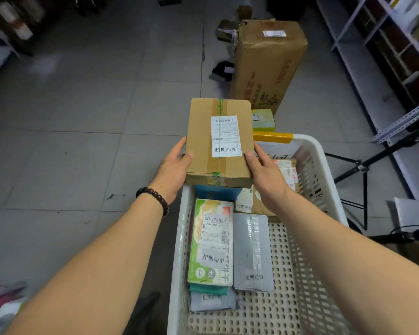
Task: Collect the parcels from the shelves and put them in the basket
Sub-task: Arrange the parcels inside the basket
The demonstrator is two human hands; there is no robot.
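Clamping the near end of the cardboard parcel [203, 141]: left thumb [188, 157] and right thumb [249, 157] lie flat on its top face. The other fingers curl round the side edges and underneath, mostly hidden.

Grip: left hand [173, 168] and right hand [264, 172] hold opposite long edges, with the parcel roughly level between them.

Location: in the air over the far end of the white basket [179, 238], above a blue parcel [215, 192] and clear of the load below.

Step in hand, as judged: lowering it into the basket.

Handling advice: bring it down flat, not corner-first. Choose a spot that bears it evenly; the bare perforated floor on the near right looks roomiest, while the far end is already stacked. Slide the fingers out sideways only once the weight is taken.

Description: plain brown rectangular box, shallow, edges crisp. Sealed lengthwise with clear tape over a green-printed strip. A white shipping label [225, 136] with barcode and printed characters sits right of centre.

Neighbours in basket: green-and-white parcel [211, 240], grey parcel [252, 252].
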